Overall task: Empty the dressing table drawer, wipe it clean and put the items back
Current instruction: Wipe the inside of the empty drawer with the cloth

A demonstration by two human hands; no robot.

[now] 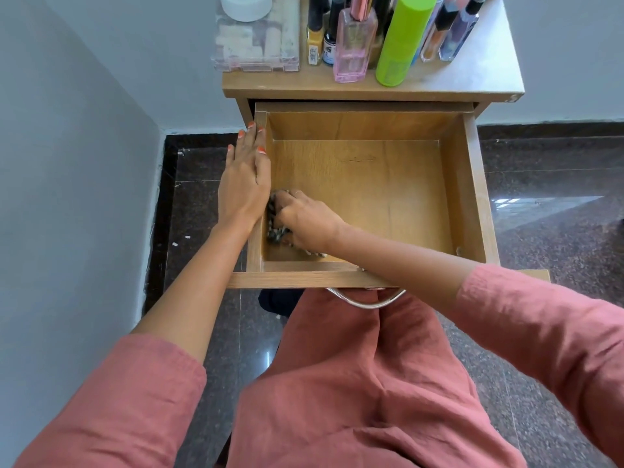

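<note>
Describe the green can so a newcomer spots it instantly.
Look at the wooden dressing table top above the open drawer. In the row standing there, the tall lime-green cylindrical can stands just right of the pink glass perfume bottle. It alone is opaque bright green.

The person wears a loose, crinkled, dusty-pink garment (pixel 354 383) with wide sleeves (pixel 111 400) ending at the forearm, orange polish on the nails (pixel 261 150) of the left hand (pixel 243 187), and a thin ring (pixel 297 191) on the right hand (pixel 304 221).
</note>
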